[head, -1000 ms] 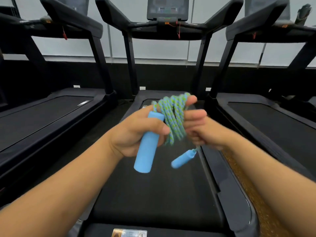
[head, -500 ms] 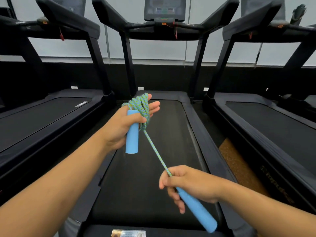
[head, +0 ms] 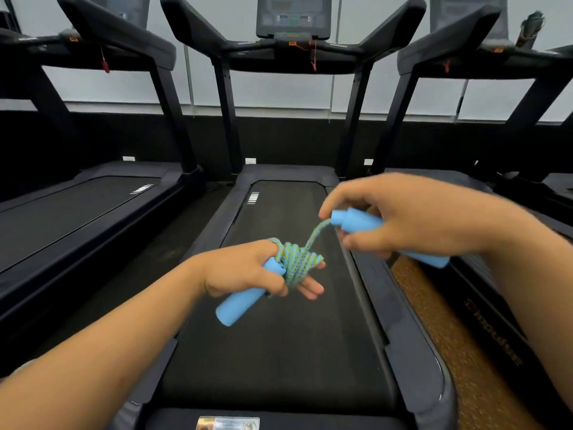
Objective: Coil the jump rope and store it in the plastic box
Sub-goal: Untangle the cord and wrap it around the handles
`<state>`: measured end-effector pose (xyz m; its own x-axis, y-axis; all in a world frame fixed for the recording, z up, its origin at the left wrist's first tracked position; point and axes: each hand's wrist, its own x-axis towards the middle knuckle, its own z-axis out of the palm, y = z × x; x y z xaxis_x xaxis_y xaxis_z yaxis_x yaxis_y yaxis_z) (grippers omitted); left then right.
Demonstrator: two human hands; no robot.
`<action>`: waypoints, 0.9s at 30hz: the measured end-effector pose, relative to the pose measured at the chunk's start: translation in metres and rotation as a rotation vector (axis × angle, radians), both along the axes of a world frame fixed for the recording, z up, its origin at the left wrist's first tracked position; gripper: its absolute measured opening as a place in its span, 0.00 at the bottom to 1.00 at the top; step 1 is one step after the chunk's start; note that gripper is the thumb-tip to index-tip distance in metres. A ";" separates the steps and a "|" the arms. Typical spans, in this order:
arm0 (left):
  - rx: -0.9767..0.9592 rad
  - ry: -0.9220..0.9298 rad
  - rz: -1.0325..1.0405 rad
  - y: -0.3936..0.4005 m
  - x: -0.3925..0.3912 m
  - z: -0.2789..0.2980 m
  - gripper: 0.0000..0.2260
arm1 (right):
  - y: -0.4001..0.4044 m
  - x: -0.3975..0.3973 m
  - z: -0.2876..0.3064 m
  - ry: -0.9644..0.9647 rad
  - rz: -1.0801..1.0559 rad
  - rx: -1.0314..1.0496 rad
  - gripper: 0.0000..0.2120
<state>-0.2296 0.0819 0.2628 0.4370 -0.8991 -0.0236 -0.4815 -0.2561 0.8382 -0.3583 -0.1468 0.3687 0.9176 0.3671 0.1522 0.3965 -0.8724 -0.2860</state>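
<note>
the left hand holds one blue handle of the jump rope, with its thumb curled over the handle and its fingers poking out past the rope. the green and blue rope is wound in many loops round this hand. the hand is above the middle treadmill, over the black belt.

the right hand is a bit higher and over the right edge of the same treadmill. its fingers are curled round the other blue handle, and the far end of that handle sticks out under the wrist. a short bit of rope runs from this handle down to the loops on the left hand. the right hand looks a little blurry.

another treadmill stands to the left of the middle treadmill, and one more stands to its right. a strip of brown floor shows between the middle one and the right one. a screen sits at the top of the middle treadmill, with a red cord hanging under it.
</note>
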 end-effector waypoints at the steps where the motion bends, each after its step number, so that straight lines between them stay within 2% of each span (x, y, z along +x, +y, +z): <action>1: -0.035 0.046 -0.041 -0.003 -0.005 0.003 0.22 | -0.004 0.009 0.005 -0.016 0.020 0.068 0.15; 5: -0.232 0.247 -0.153 -0.006 -0.014 0.010 0.19 | -0.016 0.045 0.002 0.001 0.055 0.272 0.14; 10: -0.461 0.409 -0.214 -0.009 -0.017 0.015 0.15 | -0.012 0.071 -0.052 0.003 0.116 0.554 0.13; 13: -0.634 0.544 -0.115 -0.014 -0.014 0.013 0.13 | 0.011 0.071 -0.093 0.094 0.166 0.880 0.15; 15: -0.715 0.622 -0.030 -0.017 -0.012 0.012 0.12 | 0.028 0.072 -0.116 0.148 0.141 1.146 0.10; 17: -0.747 0.662 0.076 -0.021 -0.011 0.010 0.10 | 0.043 0.073 -0.129 0.182 0.065 1.362 0.18; 20: -0.837 0.703 0.207 -0.027 -0.008 0.008 0.08 | 0.063 0.069 -0.133 0.253 -0.054 1.588 0.19; 24: -0.892 0.631 0.377 -0.030 -0.005 0.007 0.14 | 0.072 0.063 -0.135 0.297 -0.061 1.708 0.20; 27: -0.886 0.579 0.427 -0.030 -0.006 0.006 0.14 | 0.076 0.061 -0.133 0.296 -0.021 1.634 0.24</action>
<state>-0.2359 0.0524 0.2693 0.8411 -0.4811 0.2474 0.0209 0.4860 0.8737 -0.2976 -0.0706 0.2358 0.9854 -0.0058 0.1702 0.1583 0.4002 -0.9026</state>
